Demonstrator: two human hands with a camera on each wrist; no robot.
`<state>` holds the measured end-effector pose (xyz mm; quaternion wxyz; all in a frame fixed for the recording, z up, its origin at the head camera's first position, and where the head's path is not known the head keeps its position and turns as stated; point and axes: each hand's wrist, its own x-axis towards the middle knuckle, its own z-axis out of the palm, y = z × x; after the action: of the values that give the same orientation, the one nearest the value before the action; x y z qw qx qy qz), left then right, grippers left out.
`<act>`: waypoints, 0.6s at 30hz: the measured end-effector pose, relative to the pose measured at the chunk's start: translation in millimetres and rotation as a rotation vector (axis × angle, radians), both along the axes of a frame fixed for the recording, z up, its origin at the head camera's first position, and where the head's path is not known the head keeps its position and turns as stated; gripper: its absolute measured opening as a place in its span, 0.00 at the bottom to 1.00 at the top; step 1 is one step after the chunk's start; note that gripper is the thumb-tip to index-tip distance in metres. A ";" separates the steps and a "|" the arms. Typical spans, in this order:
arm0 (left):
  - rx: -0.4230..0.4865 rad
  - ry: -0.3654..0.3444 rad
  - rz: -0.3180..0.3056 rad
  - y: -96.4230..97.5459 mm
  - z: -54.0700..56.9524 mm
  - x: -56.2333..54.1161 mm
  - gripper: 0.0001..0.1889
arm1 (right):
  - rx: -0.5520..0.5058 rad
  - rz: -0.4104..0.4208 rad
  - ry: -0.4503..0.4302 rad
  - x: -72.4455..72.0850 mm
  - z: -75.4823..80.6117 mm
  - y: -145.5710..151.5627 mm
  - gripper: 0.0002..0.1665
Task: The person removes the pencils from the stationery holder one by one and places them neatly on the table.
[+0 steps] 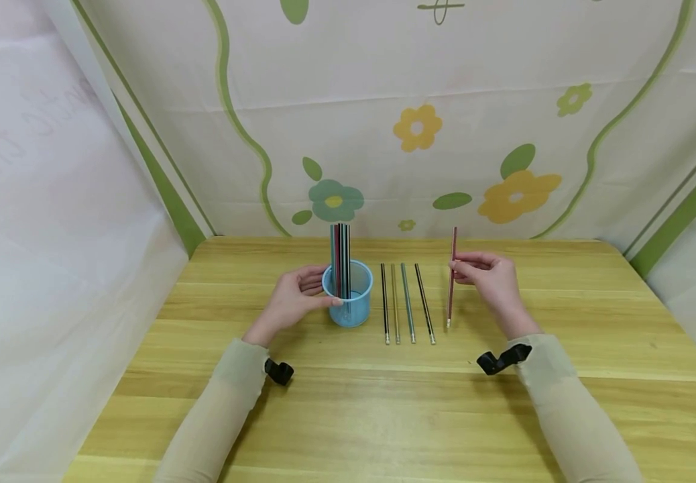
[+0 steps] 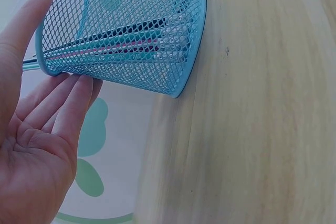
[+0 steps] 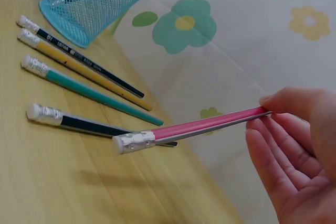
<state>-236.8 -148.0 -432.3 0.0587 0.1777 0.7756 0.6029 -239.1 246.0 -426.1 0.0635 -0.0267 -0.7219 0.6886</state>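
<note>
Right hand pinches the red pencil — eraser downward, right of four pencils; left hand clasps the mesh cup. Advised: steady cup, firm pinch, eraser clear of neighbours.

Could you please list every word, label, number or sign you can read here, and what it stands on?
"tic": faint slanted letters on the white cloth at the head view's left; those around them are too faint to read surely.
Black pencil nearest the blue mesh cup: print too small and blurred.
Back cloth: green mark, cut off, unreadable.
</note>
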 end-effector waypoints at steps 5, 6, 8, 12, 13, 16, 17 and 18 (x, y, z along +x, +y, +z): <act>-0.001 0.003 -0.002 -0.3 -0.1 -0.1 0.38 | 0.075 0.048 -0.044 -1.1 -6.0 3.9 0.27; -0.002 0.003 -0.001 -0.3 0.0 0.0 0.38 | 0.084 0.055 -0.052 -1.3 -7.4 4.6 0.27; -0.004 0.002 0.000 -0.4 0.1 0.2 0.38 | 0.093 0.063 -0.066 -1.7 -9.8 5.8 0.27; -0.007 -0.002 0.004 -0.2 0.5 0.4 0.38 | 0.100 0.080 -0.103 -3.1 -14.6 7.5 0.25; -0.009 -0.002 0.005 -0.3 0.6 0.4 0.38 | 0.098 0.085 -0.112 -3.4 -15.6 7.7 0.25; -0.011 -0.004 0.007 0.0 0.6 0.5 0.38 | 0.110 0.106 -0.146 -4.3 -19.5 8.4 0.25; -0.011 -0.004 0.008 0.0 0.7 0.7 0.38 | 0.113 0.109 -0.159 -4.5 -20.9 8.3 0.25; -0.013 -0.003 0.008 0.1 0.7 0.7 0.38 | 0.120 0.114 -0.172 -4.7 -22.4 8.3 0.25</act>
<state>-236.0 -147.9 -431.6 0.0588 0.1733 0.7799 0.5985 -243.7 254.3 -448.5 -0.0365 -0.0407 -0.7650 0.6417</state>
